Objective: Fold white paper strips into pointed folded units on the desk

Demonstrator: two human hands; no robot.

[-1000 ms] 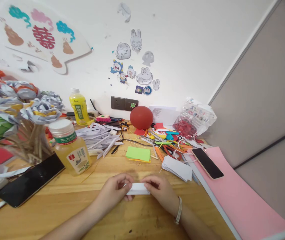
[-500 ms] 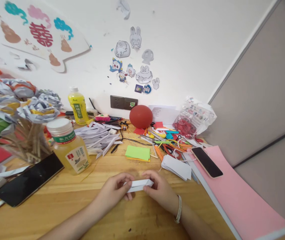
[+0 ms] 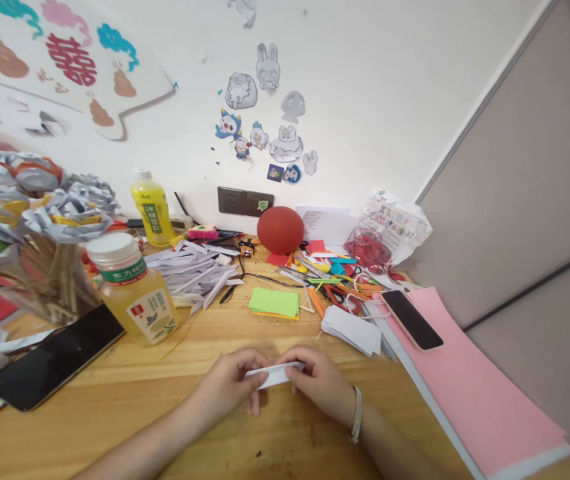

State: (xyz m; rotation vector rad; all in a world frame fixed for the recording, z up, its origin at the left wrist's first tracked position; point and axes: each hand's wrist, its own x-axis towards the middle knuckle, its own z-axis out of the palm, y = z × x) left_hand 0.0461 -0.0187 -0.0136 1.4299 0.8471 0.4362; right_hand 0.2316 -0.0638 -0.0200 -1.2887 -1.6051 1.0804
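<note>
My left hand and my right hand meet low in the middle of the wooden desk. Between them they pinch a small folded strip of white paper, each hand on one end, fingers curled around it. A beaded bracelet sits on my right wrist. Just beyond the hands lie a green sticky-note pad and a small stack of white paper slips.
A yellow drink bottle and a black phone lie left; folded white strips pile behind. A red ball, coloured paper scraps, a plastic bag, another phone on pink sheets fill the right. Paper flowers stand far left.
The paper strip has been turned and folded narrower between my fingers; both hands stay in the same spot. The view has tipped slightly downward.
</note>
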